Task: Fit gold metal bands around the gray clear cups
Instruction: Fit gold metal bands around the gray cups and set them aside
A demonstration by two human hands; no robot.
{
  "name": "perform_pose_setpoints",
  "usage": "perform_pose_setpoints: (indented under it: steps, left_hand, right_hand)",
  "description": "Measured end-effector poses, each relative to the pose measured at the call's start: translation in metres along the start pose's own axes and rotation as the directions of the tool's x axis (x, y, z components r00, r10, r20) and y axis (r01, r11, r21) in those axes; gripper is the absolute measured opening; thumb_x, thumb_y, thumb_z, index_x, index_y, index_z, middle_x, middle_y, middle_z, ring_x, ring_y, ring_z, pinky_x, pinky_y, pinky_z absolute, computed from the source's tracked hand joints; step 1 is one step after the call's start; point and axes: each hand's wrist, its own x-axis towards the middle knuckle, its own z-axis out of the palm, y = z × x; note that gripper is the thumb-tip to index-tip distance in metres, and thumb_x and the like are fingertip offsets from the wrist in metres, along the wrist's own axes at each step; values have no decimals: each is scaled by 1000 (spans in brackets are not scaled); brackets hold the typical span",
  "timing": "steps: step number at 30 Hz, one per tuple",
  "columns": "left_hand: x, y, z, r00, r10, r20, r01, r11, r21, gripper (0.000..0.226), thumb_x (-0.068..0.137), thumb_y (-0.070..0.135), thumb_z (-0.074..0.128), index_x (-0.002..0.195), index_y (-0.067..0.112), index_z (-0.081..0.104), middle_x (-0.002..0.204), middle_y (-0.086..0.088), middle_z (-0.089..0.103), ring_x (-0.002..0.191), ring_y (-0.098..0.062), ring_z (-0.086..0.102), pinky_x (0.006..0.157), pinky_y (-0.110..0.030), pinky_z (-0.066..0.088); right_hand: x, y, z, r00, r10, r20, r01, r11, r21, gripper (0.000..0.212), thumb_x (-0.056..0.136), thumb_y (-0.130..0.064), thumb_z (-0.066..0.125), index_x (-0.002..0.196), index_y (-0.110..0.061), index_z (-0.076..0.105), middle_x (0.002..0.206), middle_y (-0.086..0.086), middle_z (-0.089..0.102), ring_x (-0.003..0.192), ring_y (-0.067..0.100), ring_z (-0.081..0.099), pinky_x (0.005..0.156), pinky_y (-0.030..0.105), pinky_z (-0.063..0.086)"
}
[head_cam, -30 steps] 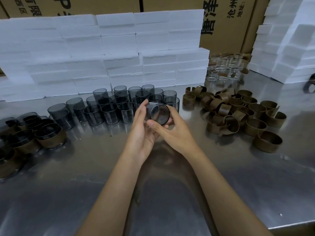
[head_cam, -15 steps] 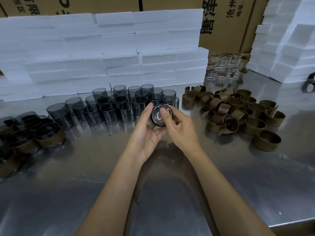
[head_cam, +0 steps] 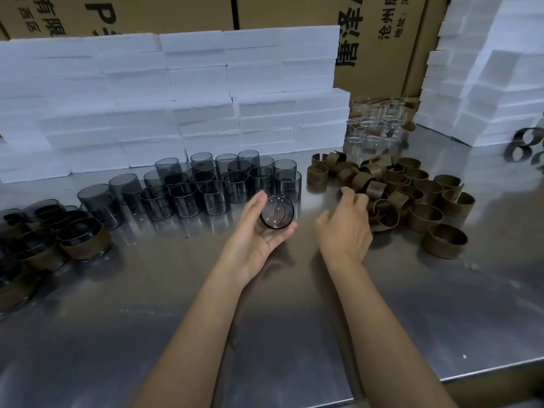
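My left hand (head_cam: 256, 240) holds one gray clear cup (head_cam: 276, 212) on its side, its round base facing me, thumb and fingers curled round it. My right hand (head_cam: 346, 228) hovers to the right of it with loosely curled fingers and holds nothing, its fingertips at the near edge of the pile of gold metal bands (head_cam: 412, 189). Several bare gray cups (head_cam: 212, 187) stand in rows behind my left hand. Cups with bands fitted (head_cam: 79, 241) stand at the far left.
Stacks of white foam blocks (head_cam: 182, 107) wall off the back, with more foam (head_cam: 485, 83) at the right. Clear glass cups (head_cam: 374, 125) stand behind the bands. Cardboard boxes (head_cam: 379, 39) rise behind. The steel table's front edge (head_cam: 471, 375) runs at lower right.
My right hand let go of the cup and moved right to the band pile. The left hand keeps the cup, now alone.
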Motion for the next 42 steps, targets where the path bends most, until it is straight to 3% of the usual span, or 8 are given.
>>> perform_pose_setpoints:
  steps: [10,15,18,22,27,32,37,42]
  left_hand:
    - [2,1,-3,1000,10,19,-10,1000,17,58,84,30,74,138,28,57,131,-14,64,97,-38,75,79,-41,63]
    - [5,3,-4,992,115,-49,-114,993,23,54,84,31,76,135,28,56,135,-16,60,114,-32,70,87,-42,62]
    - [7,6,-8,985,155,-82,-155,988,6,50,90,29,74,136,29,55,143,-15,53,112,-29,71,91,-43,61]
    - [8,8,-10,984,171,-49,-172,985,-10,69,89,29,77,148,23,42,139,-19,60,120,-32,67,92,-42,59]
    - [8,9,-12,995,98,23,-96,992,-76,89,74,9,87,147,26,38,104,-11,78,101,-33,75,78,-38,62]
    - [9,11,-11,993,114,-17,-114,992,-46,84,68,6,89,138,26,47,102,-14,78,99,-30,76,77,-37,61]
    - [9,10,-9,995,96,-29,-98,993,-62,77,70,3,83,137,23,50,131,-20,59,110,-34,71,78,-39,62]
    - [0,10,-3,995,2,101,-17,989,150,83,66,8,88,140,24,53,129,-14,64,105,-34,74,76,-39,62]
  right_hand:
    - [3,0,2,993,-7,121,-18,978,206,42,90,-3,63,130,-12,52,130,13,60,113,36,62,91,44,48]
    - [-2,-21,2,981,-32,191,-113,704,701,27,87,4,63,90,-22,69,84,-4,69,74,11,62,77,26,48]
    - [-5,-27,1,975,-130,182,-73,585,808,31,86,4,70,83,-27,70,82,-9,69,75,6,62,75,19,50]
    - [-15,-36,5,960,-239,146,26,595,804,17,86,-2,75,90,-19,77,86,-10,74,77,1,63,73,10,45]
    - [-29,-37,11,912,-393,118,278,802,528,13,90,-27,68,95,-31,79,85,-11,75,86,9,61,76,31,51]
    - [-31,-41,6,938,-328,112,150,676,721,17,85,-19,66,89,-27,81,78,-15,75,69,9,65,65,24,51]
    - [-21,-36,-2,984,-111,-139,178,595,784,13,82,-21,62,92,-18,70,90,-7,69,72,7,59,68,17,44]
    - [-6,-29,-1,943,-119,312,-189,581,792,33,94,-53,65,117,-30,67,115,-13,69,101,-5,63,85,18,46]
